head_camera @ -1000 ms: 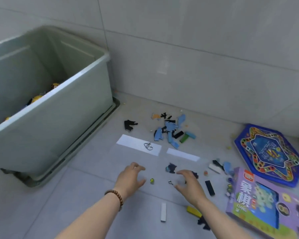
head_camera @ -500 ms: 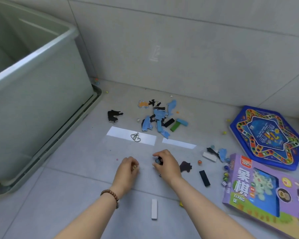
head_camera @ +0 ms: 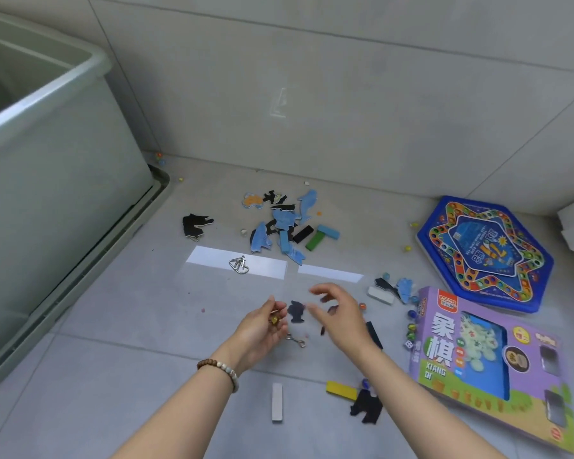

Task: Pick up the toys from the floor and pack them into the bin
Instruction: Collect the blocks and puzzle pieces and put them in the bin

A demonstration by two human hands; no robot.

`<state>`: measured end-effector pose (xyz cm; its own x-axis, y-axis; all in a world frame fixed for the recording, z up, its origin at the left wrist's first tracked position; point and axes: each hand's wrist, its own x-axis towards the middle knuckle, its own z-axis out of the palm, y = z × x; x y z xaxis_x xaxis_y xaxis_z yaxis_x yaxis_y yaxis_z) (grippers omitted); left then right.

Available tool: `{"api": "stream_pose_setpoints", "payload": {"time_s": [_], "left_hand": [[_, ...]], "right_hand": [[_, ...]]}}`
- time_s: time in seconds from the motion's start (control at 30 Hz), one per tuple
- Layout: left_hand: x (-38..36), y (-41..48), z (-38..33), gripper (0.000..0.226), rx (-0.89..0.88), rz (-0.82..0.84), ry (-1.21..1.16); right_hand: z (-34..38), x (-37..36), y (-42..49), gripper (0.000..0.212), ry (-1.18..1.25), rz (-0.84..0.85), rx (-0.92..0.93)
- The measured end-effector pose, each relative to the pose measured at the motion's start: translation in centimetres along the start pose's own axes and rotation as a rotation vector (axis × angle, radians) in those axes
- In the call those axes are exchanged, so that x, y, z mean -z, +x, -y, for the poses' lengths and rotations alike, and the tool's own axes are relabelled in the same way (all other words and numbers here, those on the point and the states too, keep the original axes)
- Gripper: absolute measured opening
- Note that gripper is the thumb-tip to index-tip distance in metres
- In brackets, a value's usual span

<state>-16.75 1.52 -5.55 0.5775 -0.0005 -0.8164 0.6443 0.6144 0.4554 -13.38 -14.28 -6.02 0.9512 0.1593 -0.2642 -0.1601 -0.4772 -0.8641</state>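
The dark puzzle piece [head_camera: 295,311] lies on the floor [head_camera: 140,326] between your hands, long axis away from you, nearest your right hand [head_camera: 338,314], its grip spread and seemingly empty, while your left hand [head_camera: 262,329], down on the floor half a second ago, now cups a yellow marble [head_camera: 274,321], with the bin [head_camera: 63,193] well to the left.

The grey-green plastic bin [head_camera: 63,193] stands well left of the heap of blue and black cardboard puzzle pieces [head_camera: 284,220]. Right of the heap lies the blue hexagonal game board [head_camera: 484,253]; front-right, the purple cardboard game box [head_camera: 444,356]. Just before the heap, a white paper strip [head_camera: 209,258] bears a metal wire puzzle [head_camera: 239,265].
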Motion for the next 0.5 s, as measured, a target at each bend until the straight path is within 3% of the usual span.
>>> {"api": "stream_pose_setpoints", "payload": {"time_s": [0.1, 0.3, 0.5], "left_hand": [[-1.0, 0.6, 0.7, 0.036, -0.058, -0.065, 0.275], [-2.6, 0.5, 3.3, 0.037, -0.119, -0.059, 0.382], [-3.6, 0.3, 4.4, 0.040, -0.122, -0.069, 0.474]], "right_hand": [[-4.2, 4.2, 0.2, 0.020, -0.176, -0.198, -0.104], [-7.4, 5.1, 1.1, 0.031, -0.240, -0.192, -0.165], [-6.7, 4.8, 1.6, 0.019, -0.335, -0.162, -0.206]]}}
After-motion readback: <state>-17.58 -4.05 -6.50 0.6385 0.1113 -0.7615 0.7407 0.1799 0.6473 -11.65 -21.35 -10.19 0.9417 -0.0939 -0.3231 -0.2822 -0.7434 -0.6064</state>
